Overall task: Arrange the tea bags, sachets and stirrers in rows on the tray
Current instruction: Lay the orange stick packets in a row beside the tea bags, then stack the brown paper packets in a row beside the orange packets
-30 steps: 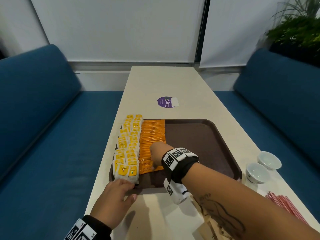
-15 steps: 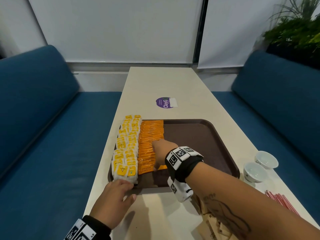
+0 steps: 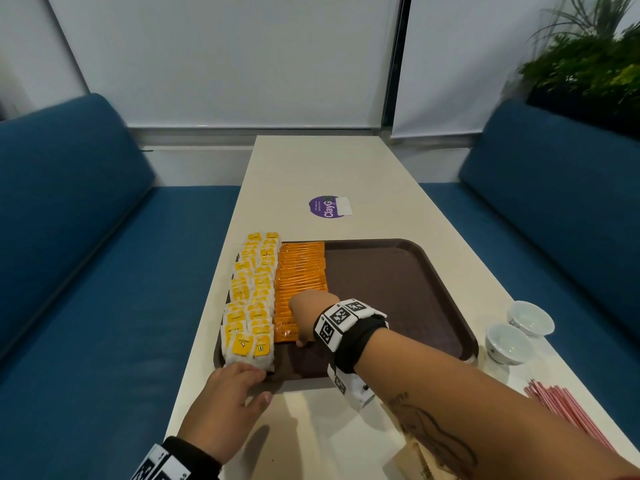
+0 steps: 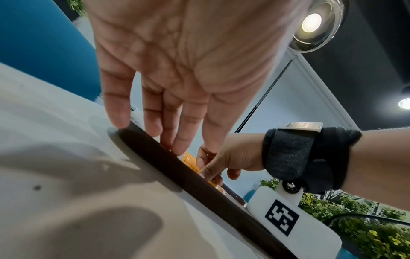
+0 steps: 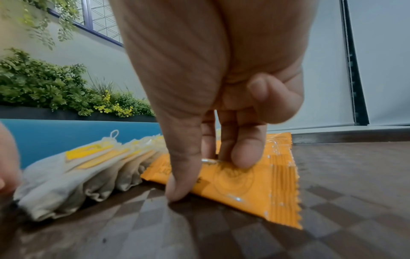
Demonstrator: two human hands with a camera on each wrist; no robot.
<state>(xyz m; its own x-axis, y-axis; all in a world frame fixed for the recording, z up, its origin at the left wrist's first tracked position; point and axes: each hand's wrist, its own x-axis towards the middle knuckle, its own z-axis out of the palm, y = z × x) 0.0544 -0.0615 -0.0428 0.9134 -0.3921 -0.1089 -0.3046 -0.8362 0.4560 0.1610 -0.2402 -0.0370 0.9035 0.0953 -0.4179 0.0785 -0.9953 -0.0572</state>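
From the head view, the right hand had slid back from mid-row to the nearest orange sachets on the tray; the left hand stayed flat, fingers straight, at the tea bags beyond its fingertips.

The left wrist view showed those fingers on the tray's rim.

The right wrist view showed thumb and fingers pinching the front sachet, squaring the row; the stirrers lay untouched behind that hand.

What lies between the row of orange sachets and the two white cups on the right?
In the head view, only bare brown tray floor lies between the orange sachets and the white cups, then the tray's right rim and a strip of table.
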